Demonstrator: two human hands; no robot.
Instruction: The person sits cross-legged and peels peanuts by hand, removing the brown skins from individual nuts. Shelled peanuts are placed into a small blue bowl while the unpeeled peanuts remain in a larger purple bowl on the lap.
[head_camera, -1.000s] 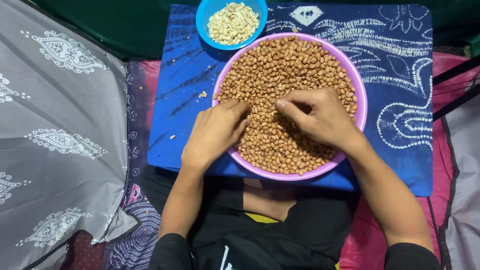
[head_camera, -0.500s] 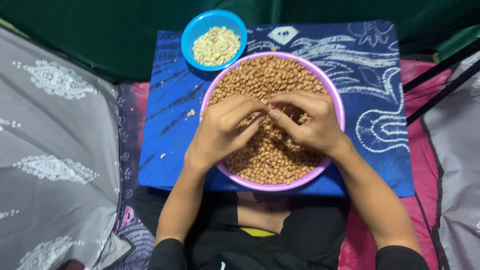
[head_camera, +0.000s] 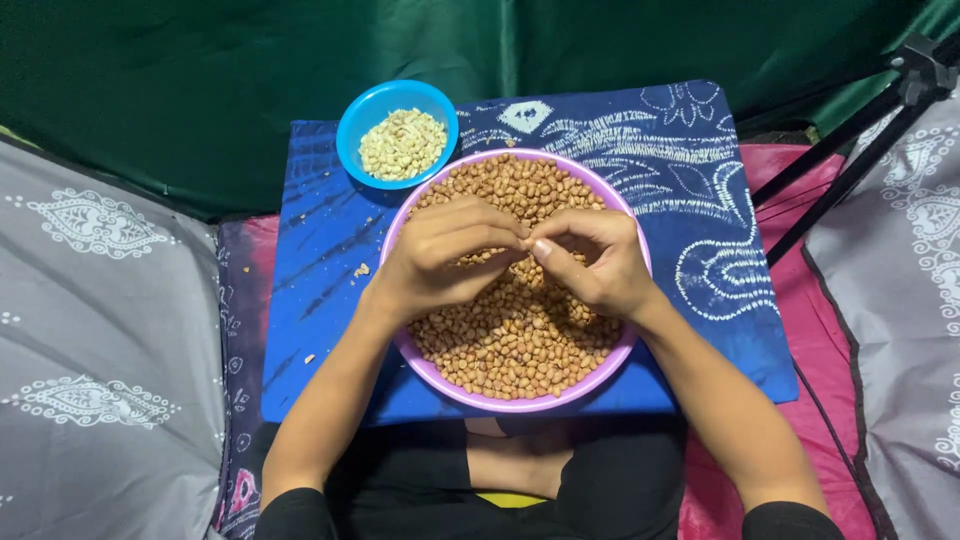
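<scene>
Over the middle of the frame, my left hand (head_camera: 440, 262) and my right hand (head_camera: 595, 262) meet fingertip to fingertip above the purple bowl (head_camera: 520, 402), which sits on the blue patterned cloth (head_camera: 700, 180). Both hands are pinched shut together on something small, most likely one of the brown peanuts (head_camera: 510, 340), though the nut itself is hidden between my fingers. To do this well, I judge I should roll it lightly between thumb and forefinger so the skin slips without crushing the kernel, and keep my hands low over the bowl so scraps fall back in.

Counting from left to right: one small blue bowl (head_camera: 352, 128) in the upper left of centre, holding a heap of pale peeled peanuts (head_camera: 402, 144) too many to count; a few loose crumbs (head_camera: 360, 270) on the cloth; one purple bowl, full of brown nuts beyond counting; two hands; and one black tripod (head_camera: 860, 150) in the upper right.
</scene>
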